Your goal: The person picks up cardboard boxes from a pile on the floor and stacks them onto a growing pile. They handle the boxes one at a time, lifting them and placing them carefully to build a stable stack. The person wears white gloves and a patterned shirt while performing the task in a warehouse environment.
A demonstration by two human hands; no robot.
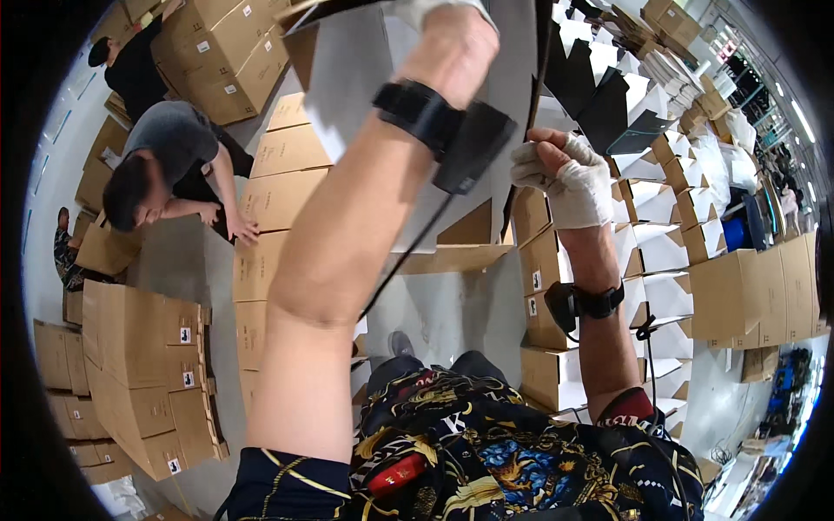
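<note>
My left hand (452, 22), in a white glove, reaches to the upper edge of the view, and its fingers are cut off there. Below it stands an open cardboard carton (460, 259) with pale inner faces. Close by my right hand (569, 178), also gloved with bare fingertips, has its fingers curled in at the edge of a thin dark panel (542, 52). That panel is seen nearly edge-on and runs down toward the carton. A black strap with a dark box (478, 148) and cable sits on my left wrist; another strap (599, 301) circles my right.
Rows of cardboard boxes (282, 191) flank me on the left, open white-lined cartons (647, 204) on the right. Black flaps (604, 108) rise at the upper right. A co-worker (174, 156) bends over the left row; stacked boxes (130, 373) stand on the floor (443, 313).
</note>
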